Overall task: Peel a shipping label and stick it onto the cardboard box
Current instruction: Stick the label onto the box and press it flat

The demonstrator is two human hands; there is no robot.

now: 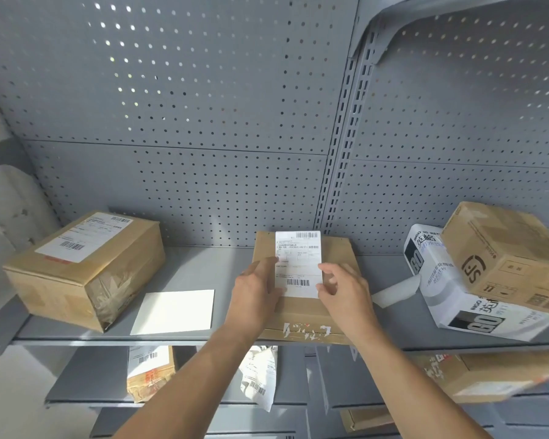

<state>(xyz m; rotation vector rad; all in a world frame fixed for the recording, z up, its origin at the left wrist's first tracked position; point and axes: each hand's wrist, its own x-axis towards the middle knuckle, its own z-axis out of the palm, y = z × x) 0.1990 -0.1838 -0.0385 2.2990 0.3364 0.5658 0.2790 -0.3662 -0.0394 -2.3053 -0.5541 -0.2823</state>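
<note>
Grey steel shelf, pegboard-backed, with further tiers beneath it. Nearest, on the lower tiers: one labelled brown parcel at left, one white mailer bag at centre, one brown carton at right, and a fourth item below that, too cropped to identify. Two bare forearms rose past these to the shelf's front edge. At the middle of that edge lay the cardboard box, flat, its front face scarred with torn tape. The shipping label lay on its top, running toward the rear edge. The left hand had its index finger straight and pressing the label's left margin. The right hand had fingers spread along the label's right edge and lower corner, apparently pressing rather than pinching. Status, as judged: peeling done, label placed, and only smoothing down and release left. One blank white sheet, probably the spent backing, lay at the front edge, left of the box. A second pale scrap lay to the right, purpose unclear. Farther back were one brown box already labelled at the left end, one white printed carton at the right end, and one brown carton leaning on it. Count on this shelf: four boxes, two labels.
</note>
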